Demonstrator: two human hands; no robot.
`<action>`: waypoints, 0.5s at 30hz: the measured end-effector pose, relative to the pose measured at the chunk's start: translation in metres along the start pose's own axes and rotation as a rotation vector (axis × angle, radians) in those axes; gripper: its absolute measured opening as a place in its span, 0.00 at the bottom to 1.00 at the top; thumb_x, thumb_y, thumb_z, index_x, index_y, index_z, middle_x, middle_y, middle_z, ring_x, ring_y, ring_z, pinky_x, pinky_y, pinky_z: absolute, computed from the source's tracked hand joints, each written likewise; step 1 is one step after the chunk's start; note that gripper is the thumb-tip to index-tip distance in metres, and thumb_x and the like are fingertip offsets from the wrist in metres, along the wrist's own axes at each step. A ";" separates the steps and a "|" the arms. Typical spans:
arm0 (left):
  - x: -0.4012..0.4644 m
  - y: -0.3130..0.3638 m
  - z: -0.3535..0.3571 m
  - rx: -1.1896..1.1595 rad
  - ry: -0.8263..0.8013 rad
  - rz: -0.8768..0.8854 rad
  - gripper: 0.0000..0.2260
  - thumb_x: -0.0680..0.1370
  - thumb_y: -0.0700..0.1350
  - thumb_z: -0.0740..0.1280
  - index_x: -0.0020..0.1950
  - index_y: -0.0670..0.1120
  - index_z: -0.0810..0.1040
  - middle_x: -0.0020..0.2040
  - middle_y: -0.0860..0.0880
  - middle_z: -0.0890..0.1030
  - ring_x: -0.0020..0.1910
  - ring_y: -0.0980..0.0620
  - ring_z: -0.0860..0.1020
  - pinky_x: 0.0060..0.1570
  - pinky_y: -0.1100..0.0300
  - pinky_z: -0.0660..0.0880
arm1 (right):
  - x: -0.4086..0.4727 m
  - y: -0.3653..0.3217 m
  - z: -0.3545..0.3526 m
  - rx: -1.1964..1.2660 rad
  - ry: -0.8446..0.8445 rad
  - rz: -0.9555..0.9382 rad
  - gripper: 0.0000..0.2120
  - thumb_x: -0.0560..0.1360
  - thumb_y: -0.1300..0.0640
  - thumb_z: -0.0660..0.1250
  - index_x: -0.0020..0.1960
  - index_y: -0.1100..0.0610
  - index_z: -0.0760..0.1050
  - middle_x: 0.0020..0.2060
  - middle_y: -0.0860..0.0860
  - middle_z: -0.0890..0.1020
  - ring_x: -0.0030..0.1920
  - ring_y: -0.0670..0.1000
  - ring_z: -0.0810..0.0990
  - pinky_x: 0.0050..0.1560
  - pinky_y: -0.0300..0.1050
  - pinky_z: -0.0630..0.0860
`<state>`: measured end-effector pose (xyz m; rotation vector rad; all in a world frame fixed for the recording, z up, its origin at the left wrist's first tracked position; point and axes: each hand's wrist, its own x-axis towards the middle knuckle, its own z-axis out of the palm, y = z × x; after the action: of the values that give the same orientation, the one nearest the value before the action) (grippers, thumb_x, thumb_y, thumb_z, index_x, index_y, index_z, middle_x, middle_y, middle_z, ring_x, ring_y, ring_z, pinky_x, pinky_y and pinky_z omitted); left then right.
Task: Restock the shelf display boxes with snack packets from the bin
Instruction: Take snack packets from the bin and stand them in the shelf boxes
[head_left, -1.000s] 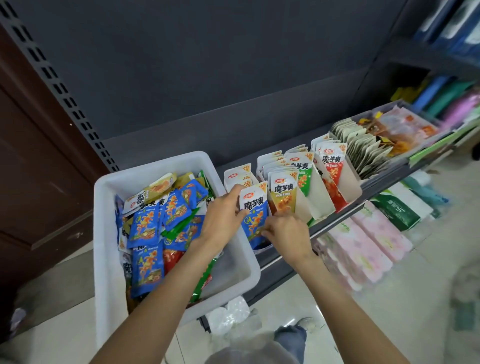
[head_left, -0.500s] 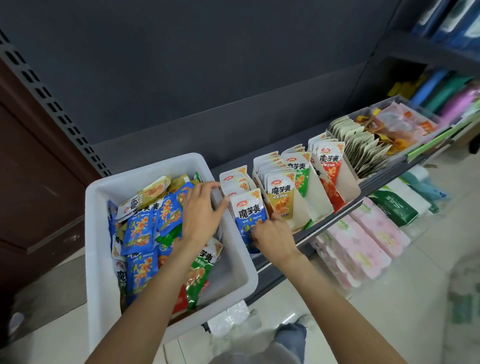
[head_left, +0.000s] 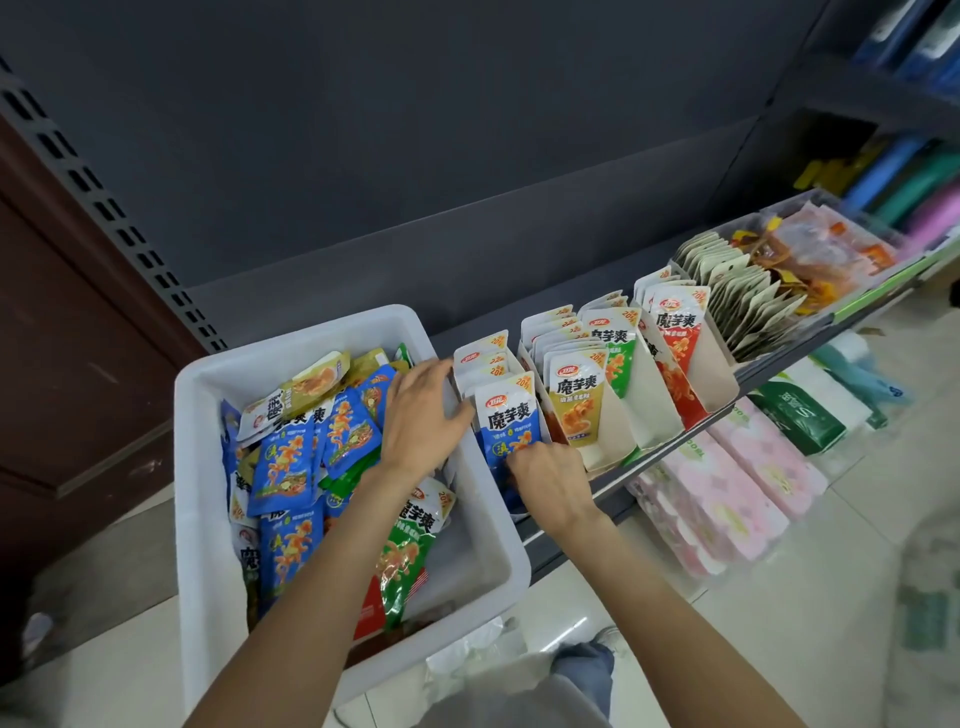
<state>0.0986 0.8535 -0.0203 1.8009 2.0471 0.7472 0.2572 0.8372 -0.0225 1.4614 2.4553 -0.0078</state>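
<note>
The white bin (head_left: 208, 467) sits at your nine o'clock, butted against the shelf (head_left: 613, 499) edge so loose packets are one short reach from the display boxes. Blue packets (head_left: 283, 467) fill its left side; a green packet (head_left: 405, 551) lies toward its right wall. Your left hand (head_left: 421, 421) hovers above that heap at about eleven o'clock, fingers spread and relaxed, holding nothing. Just right of it, your right hand (head_left: 550, 478) curls against the foot of the front blue packet (head_left: 506, 421) in the leftmost display box, likely steadying that row. From one to two o'clock stand the olive, green and red boxes (head_left: 691, 364), already stocked.
</note>
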 end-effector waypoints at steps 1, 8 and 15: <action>0.001 -0.001 0.000 -0.013 -0.023 -0.008 0.24 0.77 0.52 0.64 0.72 0.48 0.65 0.72 0.48 0.66 0.72 0.50 0.60 0.70 0.56 0.54 | 0.001 0.001 0.000 0.008 0.011 0.005 0.06 0.78 0.59 0.61 0.51 0.55 0.77 0.47 0.51 0.82 0.47 0.52 0.81 0.38 0.42 0.68; -0.037 -0.013 -0.030 -0.231 -0.001 0.014 0.23 0.79 0.46 0.62 0.74 0.51 0.62 0.73 0.52 0.65 0.72 0.54 0.59 0.69 0.58 0.58 | -0.024 0.011 -0.008 0.364 0.232 0.057 0.06 0.75 0.50 0.67 0.46 0.51 0.81 0.40 0.50 0.83 0.43 0.53 0.81 0.36 0.40 0.66; -0.118 -0.074 -0.075 0.027 0.114 0.008 0.16 0.74 0.48 0.67 0.62 0.50 0.74 0.49 0.54 0.80 0.52 0.50 0.77 0.55 0.52 0.73 | -0.030 -0.039 -0.039 0.798 0.355 -0.243 0.04 0.71 0.58 0.73 0.45 0.53 0.81 0.39 0.46 0.84 0.39 0.46 0.82 0.39 0.39 0.77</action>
<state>0.0157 0.7188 -0.0135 1.8216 2.1324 0.8463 0.2276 0.7979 0.0166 1.5006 3.0995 -0.9524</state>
